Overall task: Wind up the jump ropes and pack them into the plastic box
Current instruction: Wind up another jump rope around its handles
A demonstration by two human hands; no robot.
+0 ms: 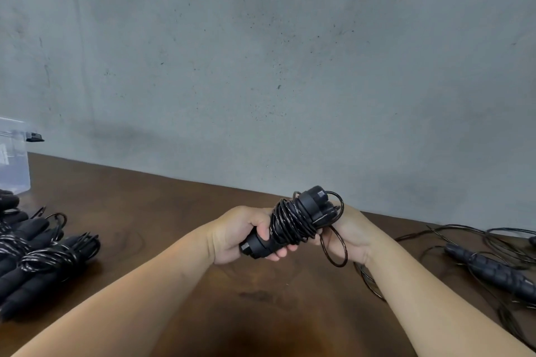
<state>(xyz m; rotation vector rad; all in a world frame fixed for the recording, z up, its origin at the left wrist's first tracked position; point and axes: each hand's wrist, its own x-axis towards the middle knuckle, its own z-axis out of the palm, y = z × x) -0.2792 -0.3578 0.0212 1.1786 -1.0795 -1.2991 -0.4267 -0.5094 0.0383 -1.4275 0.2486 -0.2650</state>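
Observation:
A black jump rope (293,220), its cord wound many times round its paired handles, is held above the middle of the brown table (145,206). My left hand (246,236) grips the lower end of the handles. My right hand (348,236) holds the upper end, with a loose loop of cord hanging over its palm. Only a corner of the clear plastic box (13,159) shows at the far left edge.
Several wound-up black ropes (43,255) lie in a pile at the left, in front of the box. An unwound rope (490,269) with loose cord sprawls over the table at the right. A grey concrete wall (261,66) rises behind the table.

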